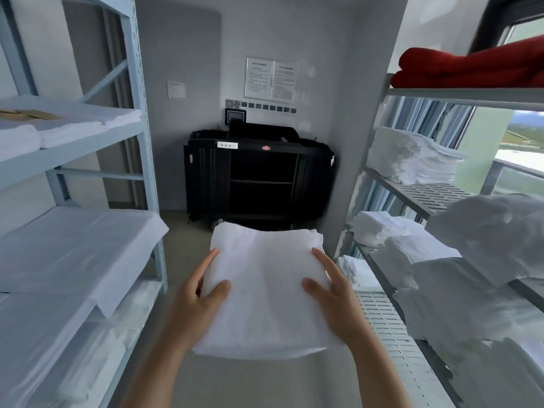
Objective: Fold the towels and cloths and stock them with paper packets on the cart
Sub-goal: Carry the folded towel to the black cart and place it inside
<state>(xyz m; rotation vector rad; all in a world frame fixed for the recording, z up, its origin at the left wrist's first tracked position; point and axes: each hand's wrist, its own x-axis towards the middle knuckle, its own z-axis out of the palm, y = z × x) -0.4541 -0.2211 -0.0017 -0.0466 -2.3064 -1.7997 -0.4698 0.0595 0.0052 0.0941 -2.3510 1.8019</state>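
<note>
Towel [265,290], folded | gripped at both sides, left hand [197,301] and right hand [335,298], thumbs on top | cart [259,178] beyond fingertips | to be kept level, folds pinched, slid flat onto shelf.

A folded white towel [266,287] lies flat and level, a thick rectangle of several layers, gripped at its two side edges: the left hand [200,301] on one, the right hand [332,295] on the other, thumbs on top. Beyond the grip stands a black cart [259,175], its open shelves dark, well apart from the towel.
</note>
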